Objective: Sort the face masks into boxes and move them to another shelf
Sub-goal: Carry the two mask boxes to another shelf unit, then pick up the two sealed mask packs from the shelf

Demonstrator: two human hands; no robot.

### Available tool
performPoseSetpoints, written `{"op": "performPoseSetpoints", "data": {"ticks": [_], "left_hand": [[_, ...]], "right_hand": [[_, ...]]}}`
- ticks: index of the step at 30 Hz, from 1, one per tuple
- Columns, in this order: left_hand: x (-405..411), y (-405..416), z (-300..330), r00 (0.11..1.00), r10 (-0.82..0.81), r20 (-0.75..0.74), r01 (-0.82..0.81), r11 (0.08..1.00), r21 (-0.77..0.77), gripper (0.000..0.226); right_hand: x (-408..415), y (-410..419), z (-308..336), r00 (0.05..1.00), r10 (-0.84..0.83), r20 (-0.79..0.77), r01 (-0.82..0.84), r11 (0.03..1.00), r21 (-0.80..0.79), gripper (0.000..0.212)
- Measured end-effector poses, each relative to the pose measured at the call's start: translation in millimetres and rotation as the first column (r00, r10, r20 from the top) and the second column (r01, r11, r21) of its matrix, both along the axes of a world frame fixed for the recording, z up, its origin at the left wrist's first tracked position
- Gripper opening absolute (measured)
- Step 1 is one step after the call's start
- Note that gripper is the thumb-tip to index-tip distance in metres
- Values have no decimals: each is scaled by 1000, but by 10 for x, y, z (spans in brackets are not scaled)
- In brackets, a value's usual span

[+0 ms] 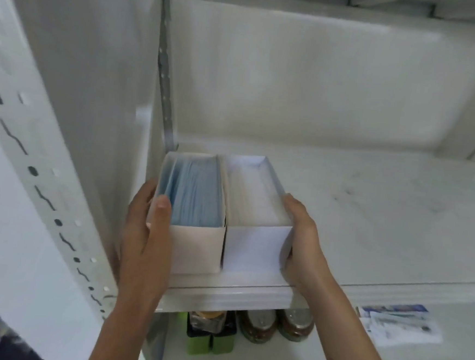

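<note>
Your two hands bracket a pair of open white boxes that stand side by side, touching, at the front left of a white shelf. Your left hand wraps the outer left wall of the left box, thumb hooked over its rim and resting against the blue face masks that stand on edge inside and fill it. Your right hand clasps the outer right wall of the right box, fingers curled along that side near its front corner; so each grip is closed on its own box. The right box holds white face masks, pale and blurred enough that single masks cannot be told apart. Both boxes sit on the shelf surface, their front faces just behind its front lip. To the left rises a white upright punched with holes and slots. On the shelf below you can see green containers, two round jars with shiny lids, and a printed packet lying flat further right.
</note>
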State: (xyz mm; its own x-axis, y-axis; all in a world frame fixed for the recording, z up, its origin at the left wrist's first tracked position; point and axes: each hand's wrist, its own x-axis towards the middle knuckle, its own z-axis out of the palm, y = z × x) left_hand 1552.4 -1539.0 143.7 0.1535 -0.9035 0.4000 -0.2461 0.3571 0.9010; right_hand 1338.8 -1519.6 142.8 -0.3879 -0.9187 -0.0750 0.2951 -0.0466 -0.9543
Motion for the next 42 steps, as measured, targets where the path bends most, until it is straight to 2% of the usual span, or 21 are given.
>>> {"op": "performPoseSetpoints", "data": {"ticks": [3, 6, 8, 10, 13, 15, 17, 19, 22, 24, 26, 28, 30, 35, 42], "left_hand": [[-28, 44, 6, 993, 89, 72, -67, 963, -261, 51], [-73, 132, 45, 951, 245, 191, -78, 783, -617, 39], [-184, 196, 66, 955, 231, 186, -28, 695, -718, 29], [-360, 275, 91, 967, 182, 177, 17, 648, -761, 22], [-754, 497, 76, 979, 34, 202, 141, 605, -784, 19], [-1112, 681, 55, 954, -167, 250, 300, 596, -745, 23], [-1542, 932, 25, 861, -366, 353, 508, 584, -634, 26], [-1938, 1177, -31, 737, -482, 474, 675, 549, -493, 22], [-2629, 1787, -191, 532, -616, 581, 847, 396, -356, 32], [-3050, 2258, -326, 384, -664, 642, 923, 267, -276, 40], [-3449, 2759, -436, 212, -672, 710, 977, 122, -176, 50], [-3819, 3273, -526, 68, -614, 786, 996, -5, -90, 61], [-4140, 3783, -573, -22, -534, 845, 992, -118, -49, 68], [-4641, 4909, -660, -104, -399, 911, 948, -317, -30, 74], [-5010, 5807, -836, -231, -362, 903, 908, -414, 67, 85]], "right_hand": [[9, 124, -9, 996, -4, -88, 3, 1000, -18, 49], [-40, 318, -34, 927, -149, -344, 130, 988, -78, 57], [-132, 510, -47, 843, -295, -450, 253, 955, -152, 53], [-280, 737, -76, 738, -412, -534, 352, 911, -217, 41], [-607, 1260, -184, 511, -531, -676, 489, 826, -279, 27], [-864, 1714, -270, 343, -569, -747, 589, 750, -301, 23], [-1121, 2274, -354, 213, -561, -800, 708, 653, -269, 23], [-1283, 2803, -400, 128, -483, -866, 794, 573, -203, 24], [-1383, 3797, -477, 45, -326, -944, 913, 397, -93, 35], [-1350, 4456, -542, 51, -219, -974, 970, 242, -3, 37], [-1289, 5067, -585, 132, -146, -980, 990, 69, 123, 43], [-1225, 5584, -589, 215, -111, -970, 970, -94, 225, 53], [-1175, 6003, -574, 235, -105, -966, 940, -229, 254, 59], [-1092, 6746, -508, 280, -125, -952, 848, -432, 306, 67], [-1118, 7420, -508, 311, -192, -931, 780, -508, 366, 72]]}}
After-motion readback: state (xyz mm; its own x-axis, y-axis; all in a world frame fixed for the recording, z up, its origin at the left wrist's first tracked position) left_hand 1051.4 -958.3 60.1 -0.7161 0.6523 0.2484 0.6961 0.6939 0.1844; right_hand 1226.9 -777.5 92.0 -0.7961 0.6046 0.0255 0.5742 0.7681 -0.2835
